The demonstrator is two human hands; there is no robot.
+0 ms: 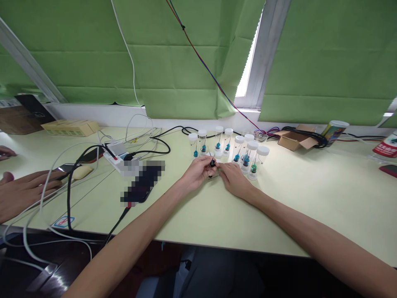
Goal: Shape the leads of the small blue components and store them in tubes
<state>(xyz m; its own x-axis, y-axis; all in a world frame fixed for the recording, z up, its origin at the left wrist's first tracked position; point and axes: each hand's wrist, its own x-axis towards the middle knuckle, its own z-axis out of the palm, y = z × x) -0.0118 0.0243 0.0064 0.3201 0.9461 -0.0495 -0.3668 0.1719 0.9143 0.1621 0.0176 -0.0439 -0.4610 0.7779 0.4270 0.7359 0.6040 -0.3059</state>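
Note:
My left hand (197, 173) is closed in a pinch on a small black part (212, 163) with thin wires or legs sticking up from it. My right hand (236, 179) is just to the right, its fingers bent together and their tips meeting the black part; what they grip is hidden. Behind both hands stand several clear tubes with white caps, among them a tube with a blue piece inside (237, 149) and, at the right end, a tube with a green piece (258, 162). Below the left fingers, another dark bit shows on the table, too small to name.
A phone (144, 184) on a cable lies left of my arm, near a power strip (116, 159) and tangled cables. At far left, another person's hand (27, 192) rests by a computer mouse (82, 172). An open cardboard box (294, 138) and a bottle (386, 148) stand right.

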